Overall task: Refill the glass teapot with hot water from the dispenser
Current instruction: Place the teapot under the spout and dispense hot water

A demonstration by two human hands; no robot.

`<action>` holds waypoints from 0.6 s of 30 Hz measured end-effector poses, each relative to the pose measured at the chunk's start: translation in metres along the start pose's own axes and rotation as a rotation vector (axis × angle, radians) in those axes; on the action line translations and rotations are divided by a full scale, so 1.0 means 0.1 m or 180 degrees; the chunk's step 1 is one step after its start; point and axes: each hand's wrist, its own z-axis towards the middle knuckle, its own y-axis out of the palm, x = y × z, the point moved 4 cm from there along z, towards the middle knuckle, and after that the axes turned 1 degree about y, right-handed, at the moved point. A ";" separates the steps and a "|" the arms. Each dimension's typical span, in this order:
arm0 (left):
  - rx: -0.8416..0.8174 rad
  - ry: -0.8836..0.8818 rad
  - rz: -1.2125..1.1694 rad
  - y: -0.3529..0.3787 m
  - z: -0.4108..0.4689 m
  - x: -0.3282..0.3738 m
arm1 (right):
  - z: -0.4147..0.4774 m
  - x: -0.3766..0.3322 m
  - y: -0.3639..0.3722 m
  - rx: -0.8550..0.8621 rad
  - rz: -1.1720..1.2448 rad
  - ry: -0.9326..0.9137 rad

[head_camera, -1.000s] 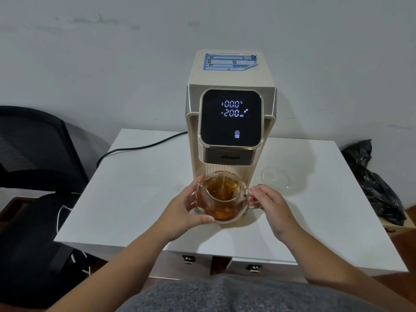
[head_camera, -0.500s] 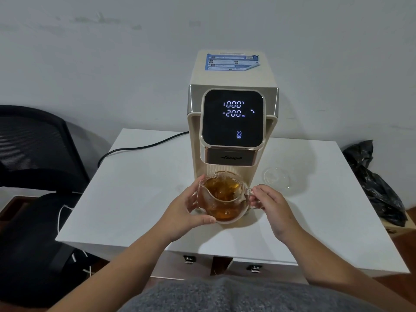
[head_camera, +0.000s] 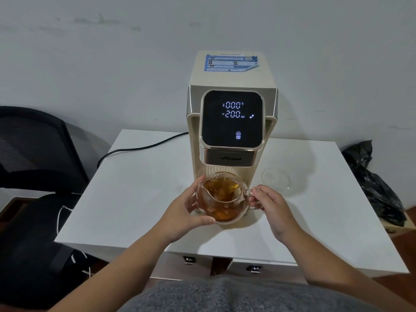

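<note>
The glass teapot [head_camera: 221,202] stands under the spout of the cream water dispenser [head_camera: 231,122], holding amber tea and leaves. A thin stream of water falls from the spout into it. My left hand [head_camera: 184,213] cups the pot's left side, thumb along the lower front. My right hand [head_camera: 267,204] pinches the glass handle on the right. The dispenser's black screen reads 000 °C and 200 ml above a start/stop icon.
The teapot's clear glass lid [head_camera: 276,180] lies on the white table [head_camera: 135,194] right of the dispenser. A black power cord [head_camera: 139,148] trails off the back left. A black office chair [head_camera: 33,176] stands left, a black plastic bag [head_camera: 376,183] right.
The hands and teapot have stayed in place. Water keeps streaming into the pot and the tea level looks slightly higher; the small indicator on the screen has shifted.
</note>
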 end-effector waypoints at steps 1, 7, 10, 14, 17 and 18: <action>-0.0005 0.0000 -0.0004 0.00 0.00 0.00 | 0.00 0.00 0.00 0.0001 -0.0006 -0.0007; -0.0009 0.0006 -0.0015 0.00 0.00 0.00 | 0.00 -0.01 -0.01 0.0005 -0.0054 0.0002; -0.0011 -0.0005 0.0003 0.00 0.01 0.00 | -0.01 -0.01 0.00 0.0006 -0.0043 0.0009; -0.0002 -0.0018 0.0002 0.00 0.01 -0.01 | 0.00 -0.01 0.00 0.0012 -0.0045 0.0013; -0.0008 -0.0016 0.0006 0.00 0.01 -0.01 | 0.00 -0.02 0.00 -0.0008 -0.0040 -0.0005; -0.0012 -0.0016 0.0007 0.00 0.01 -0.01 | 0.00 -0.02 0.00 -0.0011 -0.0050 -0.0001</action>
